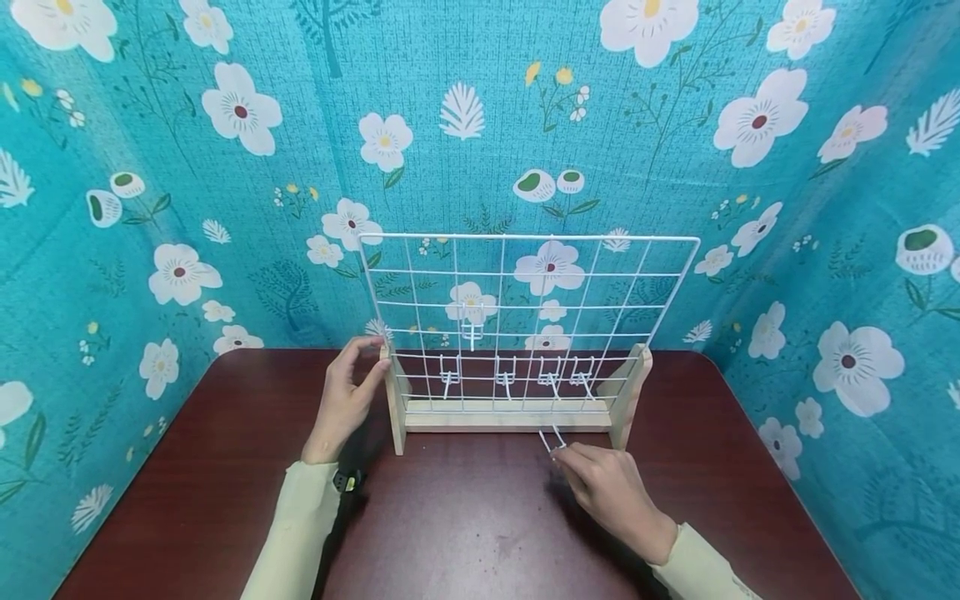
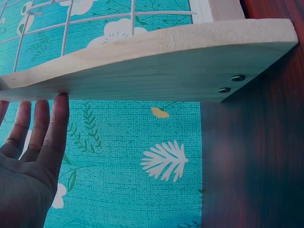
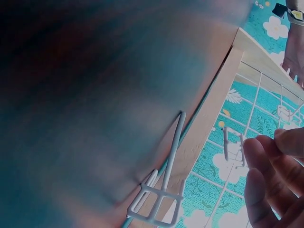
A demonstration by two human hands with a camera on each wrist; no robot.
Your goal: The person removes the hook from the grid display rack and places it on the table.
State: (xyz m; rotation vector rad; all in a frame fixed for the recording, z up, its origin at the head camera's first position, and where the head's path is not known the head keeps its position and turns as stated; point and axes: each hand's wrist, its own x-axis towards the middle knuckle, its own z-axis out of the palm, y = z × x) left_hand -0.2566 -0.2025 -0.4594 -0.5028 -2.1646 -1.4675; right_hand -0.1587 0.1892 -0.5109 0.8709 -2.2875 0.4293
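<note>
Wire grid (image 1: 546, 307) in all views

The left sleeve (image 1: 291, 533) and right sleeve (image 1: 697, 562) are pale cream, long, and plain in cut, with soft creases. Both the left grip (image 1: 341, 404) and right grip (image 1: 611, 492) are bare. Beside the left cuff sits a small black device (image 1: 347, 482) with a yellow-green patch.

smooth coated-metal grid (image 1: 500, 307), smooth metal hooks (image 1: 507, 379), matt bare-wood stand (image 1: 510, 419), glossy wood-grained tabletop (image 1: 465, 517); matt cloth backdrop (image 1: 450, 183)

place: curtained-off, room type unclear | evidence: floral teal cloth (image 1: 442, 187) behind and beside reddish-brown table (image 1: 450, 517)
</note>
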